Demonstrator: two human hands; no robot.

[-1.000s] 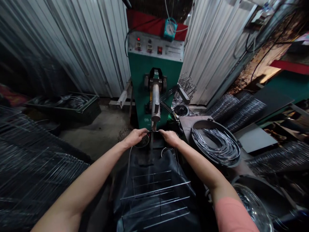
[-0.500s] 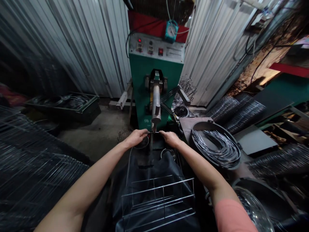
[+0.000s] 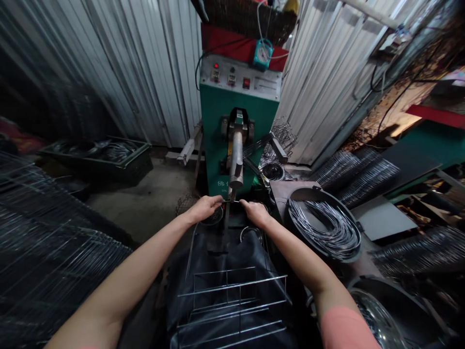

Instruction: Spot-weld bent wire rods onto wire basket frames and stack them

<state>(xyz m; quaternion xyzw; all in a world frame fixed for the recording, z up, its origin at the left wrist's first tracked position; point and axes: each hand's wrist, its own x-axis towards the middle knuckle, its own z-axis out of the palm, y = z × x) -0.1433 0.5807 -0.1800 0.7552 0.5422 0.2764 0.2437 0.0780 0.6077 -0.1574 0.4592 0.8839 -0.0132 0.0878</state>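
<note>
- While both hands sit right up at the nose of the green machine (image 3: 236, 104), not much has moved over the last second: they're in about the same spot, and mostly the view has drifted a bit.
- Left hand (image 3: 205, 208) is curled over, fingers closed, and looks to be pinching one end of a thin wire (image 3: 232, 201). Right hand (image 3: 256, 213) does the same at the other end.
- That wire runs shiny and slim between the hands, just under the tip of the machine's round metal arm (image 3: 236, 162).
- A wire rack (image 3: 232, 286) with straight, bright rods lies on the black apron (image 3: 218, 257) in the person's lap.
- Over on the right, a round dark tray (image 3: 308, 193) holds a loose coil of curved wires. More ribbed bundles of wire lie past it.
- To the left is a big dark stack of wire racks (image 3: 47, 242), and beyond it a green crate (image 3: 94, 162) of wire bits on the concrete floor (image 3: 134, 208).
- Behind the machine, a ribbed metal wall (image 3: 145, 72) closes in on both sides, and the panel (image 3: 240, 77) has a small lit red light.
</note>
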